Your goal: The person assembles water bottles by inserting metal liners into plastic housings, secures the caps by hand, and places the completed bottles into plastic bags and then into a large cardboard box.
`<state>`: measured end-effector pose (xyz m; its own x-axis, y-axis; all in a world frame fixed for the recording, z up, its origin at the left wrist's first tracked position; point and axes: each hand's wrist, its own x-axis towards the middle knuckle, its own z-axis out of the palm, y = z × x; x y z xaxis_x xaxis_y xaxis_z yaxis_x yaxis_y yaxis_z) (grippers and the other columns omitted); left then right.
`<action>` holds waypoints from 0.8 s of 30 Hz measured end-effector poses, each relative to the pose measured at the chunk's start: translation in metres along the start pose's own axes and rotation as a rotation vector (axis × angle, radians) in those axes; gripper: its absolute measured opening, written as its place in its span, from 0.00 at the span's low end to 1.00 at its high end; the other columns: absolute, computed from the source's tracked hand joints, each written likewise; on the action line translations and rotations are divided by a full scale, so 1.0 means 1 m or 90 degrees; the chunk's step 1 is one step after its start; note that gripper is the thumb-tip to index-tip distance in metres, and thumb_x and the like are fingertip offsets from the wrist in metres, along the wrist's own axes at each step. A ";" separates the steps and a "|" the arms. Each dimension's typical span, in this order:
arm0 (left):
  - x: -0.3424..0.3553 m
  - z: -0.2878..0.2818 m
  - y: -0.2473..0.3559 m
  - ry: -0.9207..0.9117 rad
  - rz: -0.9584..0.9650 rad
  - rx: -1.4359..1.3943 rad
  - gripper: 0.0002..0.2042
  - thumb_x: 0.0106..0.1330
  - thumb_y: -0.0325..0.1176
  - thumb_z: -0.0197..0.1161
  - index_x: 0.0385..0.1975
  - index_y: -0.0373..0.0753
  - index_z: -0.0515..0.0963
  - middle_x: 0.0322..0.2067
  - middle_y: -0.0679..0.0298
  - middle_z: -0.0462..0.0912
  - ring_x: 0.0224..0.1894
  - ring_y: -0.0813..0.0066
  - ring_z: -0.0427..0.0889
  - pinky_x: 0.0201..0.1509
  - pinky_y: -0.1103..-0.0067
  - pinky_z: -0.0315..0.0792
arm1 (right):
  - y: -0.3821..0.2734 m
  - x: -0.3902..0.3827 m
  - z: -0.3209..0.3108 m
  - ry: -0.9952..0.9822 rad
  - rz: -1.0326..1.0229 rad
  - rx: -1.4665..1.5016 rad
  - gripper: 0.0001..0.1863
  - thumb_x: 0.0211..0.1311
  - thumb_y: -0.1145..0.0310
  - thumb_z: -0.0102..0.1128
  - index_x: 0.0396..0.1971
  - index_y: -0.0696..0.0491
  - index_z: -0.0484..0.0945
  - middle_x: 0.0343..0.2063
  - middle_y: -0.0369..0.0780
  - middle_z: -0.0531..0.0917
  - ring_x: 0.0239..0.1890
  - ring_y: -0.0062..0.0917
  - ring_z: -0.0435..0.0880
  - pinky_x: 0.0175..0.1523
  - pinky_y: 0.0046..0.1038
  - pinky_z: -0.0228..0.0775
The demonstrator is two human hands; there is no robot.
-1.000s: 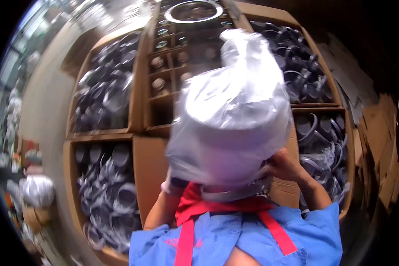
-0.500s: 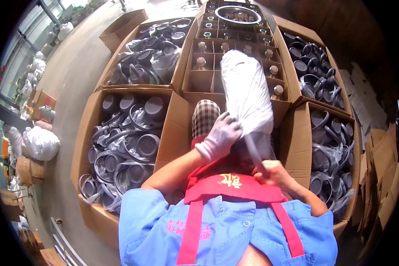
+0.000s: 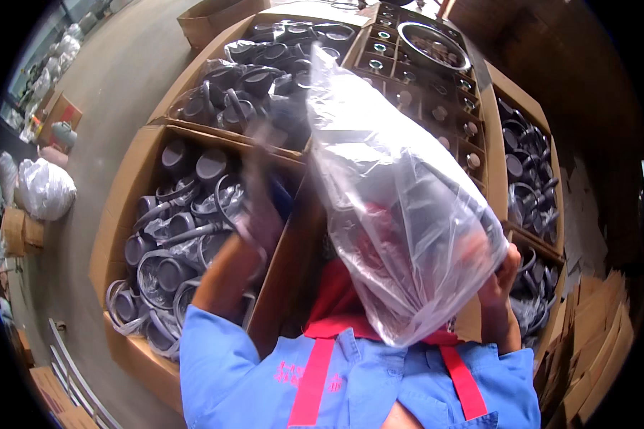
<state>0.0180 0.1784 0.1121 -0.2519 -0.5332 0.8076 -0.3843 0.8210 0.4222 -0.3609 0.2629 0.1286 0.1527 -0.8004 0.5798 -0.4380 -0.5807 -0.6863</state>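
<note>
A large, thin translucent plastic bag (image 3: 401, 193) spreads across the middle in front of my chest, its upper end pointing away from me. My right hand (image 3: 504, 275) is closed on the bag's right edge, some of its fingers blurred behind the film. My left hand (image 3: 261, 207), smeared by motion, is over the near left carton (image 3: 114, 236). Beside it shows a dark blue-grey shape that I cannot make out. That carton holds dark grey round caps with curved bands (image 3: 172, 272), several in clear film.
A divided carton with clear bottles (image 3: 472, 161) stands ahead, a metal-rimmed round bowl (image 3: 434, 46) on it. More cartons of grey parts (image 3: 272, 53) flank it. Flattened cardboard (image 3: 587, 336) leans at the right. A white sack (image 3: 46, 189) lies on the floor at the left.
The white bundled bag is now spread wide and nearer me. My left hand has left it and moved left over the carton. My right hand has gone from the curved grey band to the bag's edge.
</note>
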 end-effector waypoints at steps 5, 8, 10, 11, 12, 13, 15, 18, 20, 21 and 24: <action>-0.078 -0.103 -0.337 0.513 -0.645 -0.336 0.25 0.68 0.48 0.51 0.53 0.30 0.70 0.47 0.50 0.79 0.52 0.54 0.76 0.60 0.68 0.65 | -0.024 0.139 0.075 -0.345 -0.225 0.081 0.06 0.42 0.75 0.65 0.20 0.58 0.75 0.22 0.45 0.79 0.22 0.39 0.78 0.31 0.30 0.71; -0.055 -0.057 -0.387 0.078 -0.769 0.248 0.16 0.71 0.40 0.45 0.49 0.42 0.76 0.49 0.49 0.79 0.53 0.59 0.77 0.55 0.73 0.69 | -0.021 0.181 0.082 -0.407 -0.033 0.272 0.11 0.47 0.72 0.65 0.31 0.61 0.80 0.29 0.45 0.84 0.30 0.34 0.84 0.36 0.31 0.76; -0.064 -0.086 -0.403 0.302 -0.752 0.067 0.17 0.68 0.43 0.54 0.47 0.39 0.78 0.43 0.53 0.82 0.43 0.64 0.80 0.51 0.75 0.71 | -0.044 0.213 0.105 -0.307 0.407 0.495 0.18 0.57 0.64 0.61 0.41 0.64 0.78 0.37 0.46 0.84 0.35 0.33 0.85 0.38 0.31 0.78; -0.073 -0.102 -0.412 0.329 -0.807 0.063 0.16 0.67 0.44 0.56 0.44 0.38 0.79 0.37 0.57 0.83 0.37 0.68 0.79 0.45 0.75 0.72 | -0.059 0.232 0.120 -0.269 0.451 0.646 0.20 0.62 0.61 0.56 0.43 0.64 0.76 0.41 0.47 0.82 0.40 0.33 0.84 0.43 0.32 0.77; -0.077 -0.109 -0.411 0.345 -0.870 0.050 0.16 0.67 0.45 0.58 0.41 0.38 0.80 0.31 0.60 0.84 0.31 0.71 0.79 0.40 0.76 0.73 | -0.052 0.253 0.145 -0.237 0.479 0.743 0.21 0.66 0.59 0.52 0.47 0.63 0.74 0.44 0.47 0.80 0.43 0.32 0.82 0.47 0.33 0.75; -0.049 -0.059 -0.414 0.433 -0.835 -0.074 0.18 0.66 0.48 0.58 0.37 0.37 0.80 0.24 0.65 0.81 0.24 0.78 0.75 0.29 0.77 0.71 | -0.051 0.271 0.155 -0.145 0.497 0.806 0.22 0.69 0.57 0.47 0.50 0.62 0.72 0.48 0.48 0.78 0.46 0.32 0.80 0.51 0.35 0.74; -0.078 -0.079 -0.432 0.578 -0.660 -0.146 0.17 0.65 0.46 0.59 0.35 0.37 0.80 0.23 0.66 0.78 0.23 0.82 0.73 0.25 0.80 0.68 | -0.032 0.299 0.200 -0.155 0.476 0.875 0.23 0.71 0.57 0.44 0.53 0.61 0.69 0.52 0.48 0.75 0.49 0.31 0.78 0.54 0.36 0.73; -0.075 -0.065 -0.431 0.422 -0.732 0.065 0.15 0.65 0.43 0.57 0.37 0.37 0.80 0.27 0.62 0.80 0.28 0.75 0.76 0.32 0.76 0.70 | 0.004 0.304 0.263 -0.222 0.464 0.808 0.21 0.72 0.54 0.41 0.46 0.58 0.73 0.48 0.43 0.78 0.53 0.28 0.73 0.59 0.34 0.61; -0.081 -0.061 -0.422 0.336 -0.746 0.240 0.13 0.65 0.40 0.56 0.38 0.36 0.79 0.29 0.59 0.81 0.32 0.70 0.78 0.36 0.74 0.72 | -0.010 0.293 0.284 -0.223 0.553 0.766 0.21 0.69 0.52 0.48 0.46 0.57 0.73 0.47 0.42 0.77 0.52 0.28 0.70 0.59 0.34 0.59; -0.082 -0.060 -0.418 0.315 -0.736 0.314 0.13 0.65 0.39 0.55 0.38 0.36 0.79 0.31 0.57 0.81 0.34 0.67 0.80 0.39 0.73 0.72 | -0.004 0.285 0.302 -0.188 0.638 0.692 0.21 0.69 0.53 0.50 0.47 0.57 0.72 0.47 0.41 0.76 0.52 0.28 0.70 0.59 0.35 0.60; -0.081 -0.068 -0.410 0.300 -0.701 0.488 0.12 0.65 0.35 0.53 0.40 0.36 0.78 0.34 0.53 0.83 0.39 0.59 0.83 0.45 0.69 0.74 | 0.070 0.255 0.350 -0.435 0.628 0.413 0.23 0.68 0.49 0.48 0.46 0.54 0.74 0.44 0.40 0.77 0.47 0.27 0.74 0.53 0.33 0.65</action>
<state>0.2562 -0.1010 -0.0982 0.7427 -0.5759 0.3417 -0.6038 -0.3552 0.7136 -0.0425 -0.0341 0.0750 0.5086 -0.7230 -0.4674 -0.1563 0.4563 -0.8760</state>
